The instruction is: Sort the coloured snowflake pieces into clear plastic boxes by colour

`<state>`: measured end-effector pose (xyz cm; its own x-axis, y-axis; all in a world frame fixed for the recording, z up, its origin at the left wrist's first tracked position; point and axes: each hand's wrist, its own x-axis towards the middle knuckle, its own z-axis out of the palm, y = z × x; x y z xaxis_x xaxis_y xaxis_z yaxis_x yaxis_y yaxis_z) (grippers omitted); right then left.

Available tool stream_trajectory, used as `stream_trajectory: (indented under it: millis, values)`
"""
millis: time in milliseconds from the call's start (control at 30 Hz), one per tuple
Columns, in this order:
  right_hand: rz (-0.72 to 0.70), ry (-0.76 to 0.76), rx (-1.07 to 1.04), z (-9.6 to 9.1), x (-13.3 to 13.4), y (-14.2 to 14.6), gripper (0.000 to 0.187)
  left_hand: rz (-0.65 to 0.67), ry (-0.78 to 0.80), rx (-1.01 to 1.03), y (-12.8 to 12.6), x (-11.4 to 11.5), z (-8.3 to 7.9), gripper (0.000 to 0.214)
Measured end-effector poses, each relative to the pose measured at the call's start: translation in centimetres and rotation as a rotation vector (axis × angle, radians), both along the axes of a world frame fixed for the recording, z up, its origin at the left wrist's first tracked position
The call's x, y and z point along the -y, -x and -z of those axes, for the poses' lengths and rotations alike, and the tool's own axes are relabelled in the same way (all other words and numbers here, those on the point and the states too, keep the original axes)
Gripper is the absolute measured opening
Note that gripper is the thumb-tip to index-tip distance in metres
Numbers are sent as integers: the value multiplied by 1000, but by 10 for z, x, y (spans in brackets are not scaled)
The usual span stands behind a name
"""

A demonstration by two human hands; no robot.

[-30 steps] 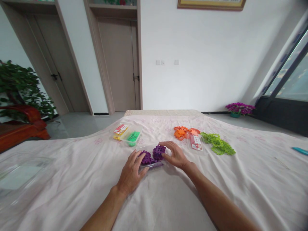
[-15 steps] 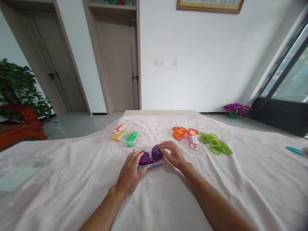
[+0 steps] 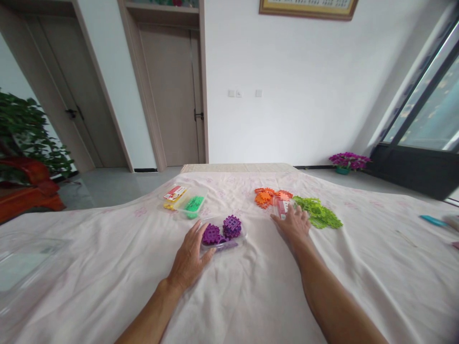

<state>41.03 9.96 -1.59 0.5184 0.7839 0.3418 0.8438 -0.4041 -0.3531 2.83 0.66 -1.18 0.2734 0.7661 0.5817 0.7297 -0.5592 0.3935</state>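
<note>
The left hand [image 3: 188,255] lay on the sheet [image 3: 251,291] with its fingers loosely together, their tips touching the near left edge of the clear tray [image 3: 244,234] and the thumb against its front wall, clamping nothing. Purple blocks [image 3: 223,229] sat inside the tray, just beyond the fingertips. The right hand [image 3: 294,224] rested flat, fingers spread apart, their tips on a clear lid [image 3: 281,205] with a red label. Orange blocks [image 3: 265,196] lay just past those fingertips, green blocks [image 3: 321,215] to their right

Pink-sheeted bed [image 3: 251,296], purple-block tray [image 3: 229,246], green-block tray [image 3: 202,198], loose orange blocks [image 3: 263,197], lime blocks [image 3: 321,215]
</note>
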Motion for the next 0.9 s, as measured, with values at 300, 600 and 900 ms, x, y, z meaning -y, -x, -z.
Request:
stream_trajectory:
  millis: [300,600,900]
  values:
    - [-32,7,-33,-1,1,-1,82,-1,16,-14,1,0,0,62]
    - [-596,-274,-398,-39,8,52,80,0,6,38,2,-1,3,62]
    - [-1340,17,-440,-70,41,113,76,-23,117,193,4,-6,7,62]
